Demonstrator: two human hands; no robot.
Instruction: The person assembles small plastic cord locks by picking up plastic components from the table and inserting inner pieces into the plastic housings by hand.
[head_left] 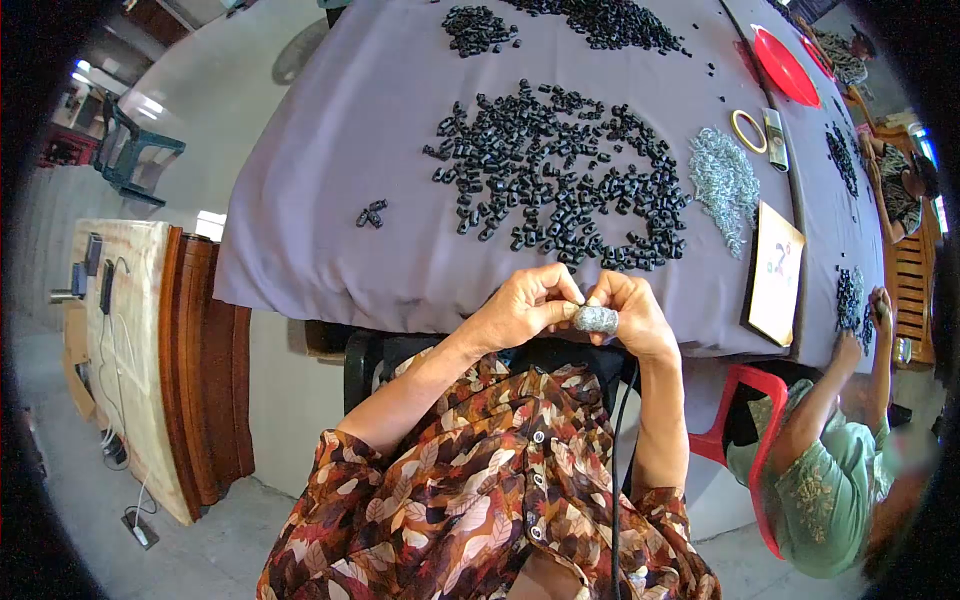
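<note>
My left hand (530, 305) and my right hand (635, 315) meet at the near table edge, fingertips pinched together. A grey, speckled, short cylindrical piece (596, 319) sits against my right fingers, and my left thumb reaches its left end. Whether it is held or worn on a finger is unclear. Anything small between the fingertips is hidden. Just beyond my hands spreads a large pile of small black plastic pieces (560, 180). A few black pieces (371, 213) lie apart at left. To the right is a heap of small silvery pieces (725, 180).
A board (776, 275), a tape roll (748, 131) and a red tray (785, 65) lie along the right side of the grey tablecloth (310, 200). At right, a person in green (830, 480) on a red chair (735, 415) handles pieces. A wooden cabinet (200, 370) stands left.
</note>
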